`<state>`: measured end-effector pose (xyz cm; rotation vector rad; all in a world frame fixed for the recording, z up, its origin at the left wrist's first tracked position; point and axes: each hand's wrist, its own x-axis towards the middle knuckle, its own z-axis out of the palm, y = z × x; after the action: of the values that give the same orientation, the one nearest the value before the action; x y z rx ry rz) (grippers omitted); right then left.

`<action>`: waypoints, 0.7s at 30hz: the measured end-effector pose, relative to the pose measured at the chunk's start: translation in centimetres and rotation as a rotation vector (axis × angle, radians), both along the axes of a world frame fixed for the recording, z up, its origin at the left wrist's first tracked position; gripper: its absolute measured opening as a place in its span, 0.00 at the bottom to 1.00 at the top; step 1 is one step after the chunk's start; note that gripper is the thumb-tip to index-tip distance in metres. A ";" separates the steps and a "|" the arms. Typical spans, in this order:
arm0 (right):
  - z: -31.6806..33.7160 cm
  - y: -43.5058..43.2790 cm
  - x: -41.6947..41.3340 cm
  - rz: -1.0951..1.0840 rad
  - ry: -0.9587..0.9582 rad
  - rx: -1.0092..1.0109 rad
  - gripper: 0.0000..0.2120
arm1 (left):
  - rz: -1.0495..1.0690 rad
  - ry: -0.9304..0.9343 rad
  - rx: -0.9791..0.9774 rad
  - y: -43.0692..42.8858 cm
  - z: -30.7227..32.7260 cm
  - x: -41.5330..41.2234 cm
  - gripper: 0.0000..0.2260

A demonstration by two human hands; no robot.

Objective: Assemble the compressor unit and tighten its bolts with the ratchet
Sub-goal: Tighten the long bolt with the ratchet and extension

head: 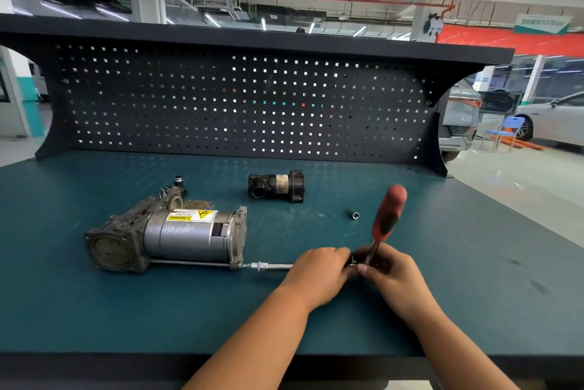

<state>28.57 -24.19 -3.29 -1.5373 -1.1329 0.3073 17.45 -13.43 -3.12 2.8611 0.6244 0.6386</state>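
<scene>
Bolt-tightening judged in hand: compressor unit [177,236] laid on counter [126,310], ratchet [387,219] joined by extension bar [271,266] to its motor-end flange, left hand [316,272] curled round the bar's outer end, right hand [392,276] round the ratchet head; handle swing needed next.

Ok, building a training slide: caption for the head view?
Left hand grips the extension bar running to the compressor unit; right hand holds the red-handled ratchet at its head.

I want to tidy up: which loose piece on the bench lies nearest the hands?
The small silver socket, beside the red ratchet handle. The black cylindrical part and the little black cap lie farther back.
</scene>
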 end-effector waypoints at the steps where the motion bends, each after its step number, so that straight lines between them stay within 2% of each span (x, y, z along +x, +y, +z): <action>1: 0.0 0.1 0.0 -0.027 -0.012 -0.023 0.09 | -0.012 -0.010 -0.018 0.0 0.0 -0.1 0.13; 3: 0.2 0.4 -0.1 -0.075 -0.014 -0.072 0.05 | -0.039 -0.048 -0.066 -0.1 0.0 -0.4 0.15; 7: 0.5 0.4 -0.1 -0.097 -0.080 -0.194 0.08 | -0.116 -0.104 -0.134 -0.2 0.2 -1.0 0.16; 10: 0.4 0.1 -0.2 -0.035 -0.024 -0.087 0.04 | -0.112 -0.063 -0.110 0.0 0.2 -0.7 0.16; 15: 0.6 -0.4 -0.7 0.061 0.004 0.103 0.13 | -0.038 -0.057 -0.055 0.0 0.2 -0.1 0.14; 17: 0.5 -0.4 -0.9 0.053 -0.026 0.120 0.16 | -0.028 -0.073 -0.033 0.1 0.3 -0.2 0.14; 21: 0.2 0.1 -0.7 -0.028 0.013 0.060 0.14 | -0.047 -0.033 -0.044 -0.1 0.3 -0.7 0.14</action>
<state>27.90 -24.08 -3.09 -1.4953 -1.1002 0.2621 16.73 -13.54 -2.85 2.8097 0.5572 0.6547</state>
